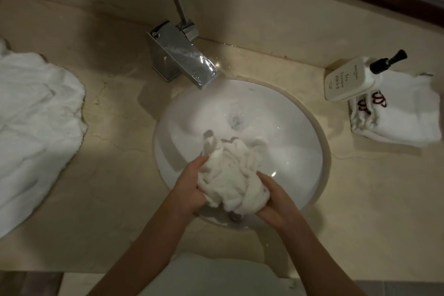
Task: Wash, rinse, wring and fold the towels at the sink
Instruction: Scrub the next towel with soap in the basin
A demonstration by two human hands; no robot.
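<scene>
A: Head view, entry one. Wet white towel [231,176] bunched into a wad over the near side of the round sink basin [300,127]. Left hand [189,190] grips its left flank, fingers curled round the cloth; right hand [274,202] cups and clutches the right flank from below.

B: Water state?

A: Cannot tell whether the chrome faucet [182,57] runs. Judged step: wringing or scrubbing.

B: Method note?

A: Gather the wad into a rope, twist the hands opposite ways, keep it low over the basin so drips stay off the marble counter [115,175]. Crumpled towels [36,122] wait at left; folded monogrammed towels [406,113] lie at right beneath the soap dispenser [348,79].
</scene>
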